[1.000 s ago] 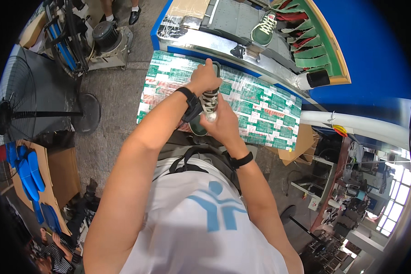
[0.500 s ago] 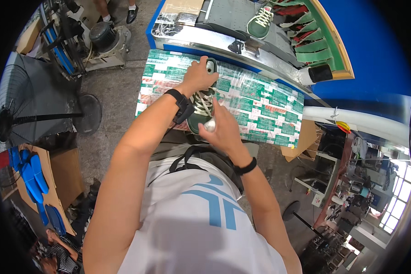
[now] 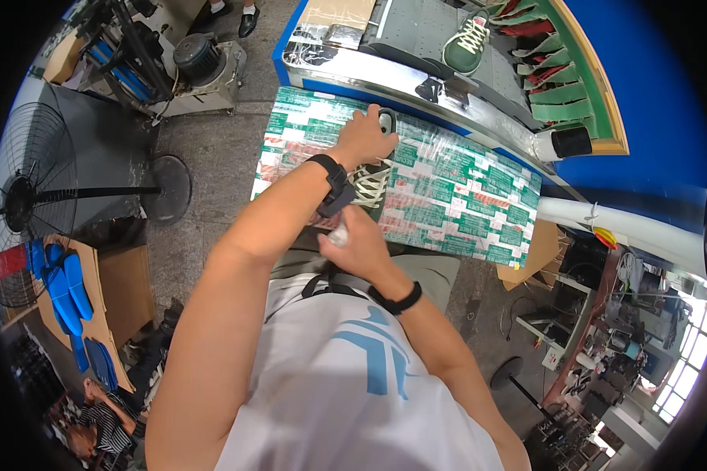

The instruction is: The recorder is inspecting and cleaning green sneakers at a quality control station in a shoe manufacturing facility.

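Closed around the heel end of a green shoe (image 3: 374,179) with the left grip (image 3: 366,141), wrapped near the collar. Pinching a white wad (image 3: 338,235) between thumb and fingers of the right grip (image 3: 360,242); cannot tell whether cloth or paper, nor whether pressed to the shoe, with the toe hidden behind hand and wrist.

Shifted since half a second ago: drawn back with the right grip from the shoe's right side, where stretched along it with the forefinger, toward the waist and leftward across the toe end. Seemingly brought the wad around the toe by that, rather than along the side. Kept the shoe in nearly the same place, heel away from the body, with the left grip hardly moved.

Reaching forward with the left arm, back of the hand up, black wrist device (image 3: 337,198) just beside the laces (image 3: 368,191). Bending the right arm inward in front of the white shirt (image 3: 310,337), black wristband (image 3: 403,303) near the waist.

Set on a bench (image 3: 463,196) covered in green-and-white printed wrapping. Backed by a machine (image 3: 389,77) with a second shoe (image 3: 465,51) on top, near a strip curtain (image 3: 562,93).
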The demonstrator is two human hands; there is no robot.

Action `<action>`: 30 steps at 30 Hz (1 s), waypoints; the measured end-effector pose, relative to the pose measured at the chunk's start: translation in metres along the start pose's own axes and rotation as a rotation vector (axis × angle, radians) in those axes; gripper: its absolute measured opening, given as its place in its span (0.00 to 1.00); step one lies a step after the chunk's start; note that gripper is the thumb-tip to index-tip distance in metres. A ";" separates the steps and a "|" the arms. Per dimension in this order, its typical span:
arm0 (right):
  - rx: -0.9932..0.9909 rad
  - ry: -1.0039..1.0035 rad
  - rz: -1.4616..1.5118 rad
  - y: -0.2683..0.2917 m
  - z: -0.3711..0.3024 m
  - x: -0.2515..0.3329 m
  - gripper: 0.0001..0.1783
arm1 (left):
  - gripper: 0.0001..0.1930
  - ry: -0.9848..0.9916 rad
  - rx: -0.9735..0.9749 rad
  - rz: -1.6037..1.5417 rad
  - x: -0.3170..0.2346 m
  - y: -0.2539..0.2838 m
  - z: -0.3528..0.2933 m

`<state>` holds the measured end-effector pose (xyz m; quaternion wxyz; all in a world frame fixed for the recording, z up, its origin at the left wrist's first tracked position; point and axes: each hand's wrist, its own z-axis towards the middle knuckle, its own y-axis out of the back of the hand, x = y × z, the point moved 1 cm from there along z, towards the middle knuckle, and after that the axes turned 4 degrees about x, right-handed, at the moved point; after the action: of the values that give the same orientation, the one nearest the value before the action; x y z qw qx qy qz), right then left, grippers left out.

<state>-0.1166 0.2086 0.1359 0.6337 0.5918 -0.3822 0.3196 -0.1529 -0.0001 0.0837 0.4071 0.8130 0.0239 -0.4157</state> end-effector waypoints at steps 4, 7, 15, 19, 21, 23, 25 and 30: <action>-0.150 0.001 -0.306 0.036 -0.018 -0.011 0.55 | 0.46 -0.037 -0.007 -0.029 0.003 -0.006 0.002; -0.147 -0.001 -0.412 0.046 -0.012 -0.026 0.57 | 0.45 -0.048 -0.050 -0.022 0.005 -0.010 0.003; -0.184 -0.130 -0.124 0.024 0.016 -0.016 0.47 | 0.44 -0.007 -0.090 0.009 -0.001 -0.010 -0.001; -0.014 -0.069 0.016 0.025 0.004 0.008 0.49 | 0.45 0.038 -0.057 -0.020 -0.004 -0.008 -0.001; 0.016 -0.132 -0.068 0.044 -0.017 0.008 0.49 | 0.45 0.036 -0.035 -0.015 -0.003 -0.008 -0.001; 0.066 -0.183 -0.267 0.055 -0.026 -0.002 0.50 | 0.45 0.029 -0.015 -0.024 -0.002 -0.009 0.000; -0.024 -0.056 -0.360 0.062 -0.022 -0.015 0.51 | 0.46 0.003 -0.025 -0.044 -0.002 -0.009 0.001; -0.050 0.042 -0.567 0.065 -0.011 -0.029 0.54 | 0.46 -0.029 -0.053 -0.025 -0.001 -0.005 0.001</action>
<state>-0.1858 0.2268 0.1435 0.7201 0.6523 -0.1960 0.1323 -0.1563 0.0025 0.0810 0.4235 0.7955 0.0389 -0.4316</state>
